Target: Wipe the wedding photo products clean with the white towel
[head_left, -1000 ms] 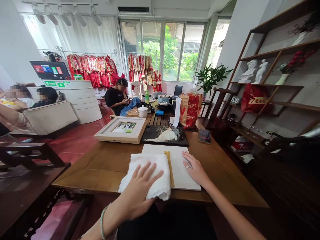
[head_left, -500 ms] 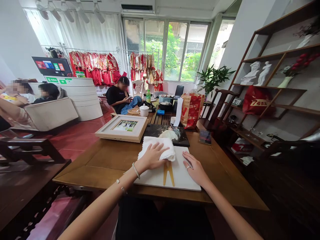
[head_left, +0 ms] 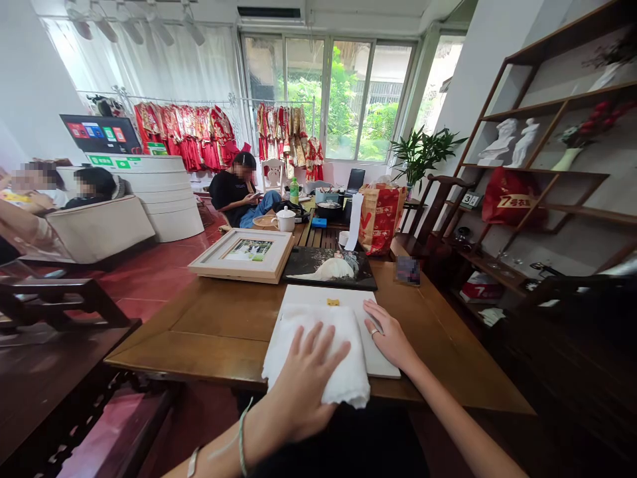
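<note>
A white board [head_left: 298, 296] lies flat at the table's near edge. Over its near left part is spread a white cloth [head_left: 343, 325], its front hem hanging past the board's edge. My left hand [head_left: 311, 372] rests flat on the cloth with fingers apart. My right hand [head_left: 388, 332] lies on the board's right side, fingers stretched out and a ring on one of them. Just beyond the cloth shows the tip of a yellow piece [head_left: 333, 302] on the board; the cloth hides the rest of it.
Behind the board lies a dark photo panel [head_left: 298, 265] with a white dress pictured. Left of it is a framed picture [head_left: 239, 272]. A lidded white cup [head_left: 285, 220] and a red paper bag [head_left: 382, 222] stand farther back. A seated person [head_left: 239, 192] holds a phone.
My left hand has drawn the cloth toward me, down to the board's near edge. The yellow piece's legs are now covered and its top shows. My right hand has stayed put.
</note>
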